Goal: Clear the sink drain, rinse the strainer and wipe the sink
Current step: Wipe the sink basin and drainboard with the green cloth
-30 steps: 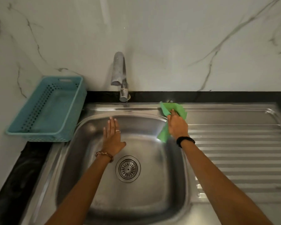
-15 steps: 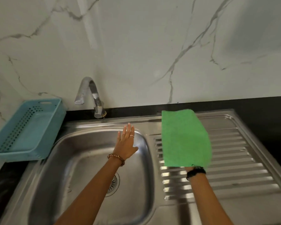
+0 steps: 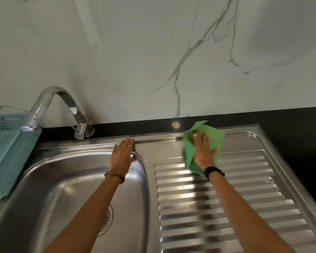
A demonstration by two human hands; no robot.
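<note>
— What's nearest you?

— My forearms, coming up from the bottom of the frame. Under the left one the strainer (image 3: 106, 223) sits in the drain, half hidden, low in the sink (image 3: 49, 181) at lower left.

— And your hands?

— My left hand (image 3: 121, 157) lies flat, fingers straight, on the basin's back right corner, holding nothing. My right hand (image 3: 203, 150) presses spread fingers on the cloth (image 3: 214, 141), at the far end of the drainboard (image 3: 226, 207), centre right.

— How would you wipe well from here?

— I'd keep the palm flat and pull along the ridges, not across, so the cloth reaches the grooves. It's bunched at the edges; I'd flatten it first.

— Room to move?

— Plenty toward me, I think: the drainboard is bare. Beyond the cloth the raised rim is close, then the dark worktop (image 3: 290, 121) and the wall (image 3: 153, 52). The tap (image 3: 62, 105) and basket (image 3: 5, 152) stand well off at the left.
</note>
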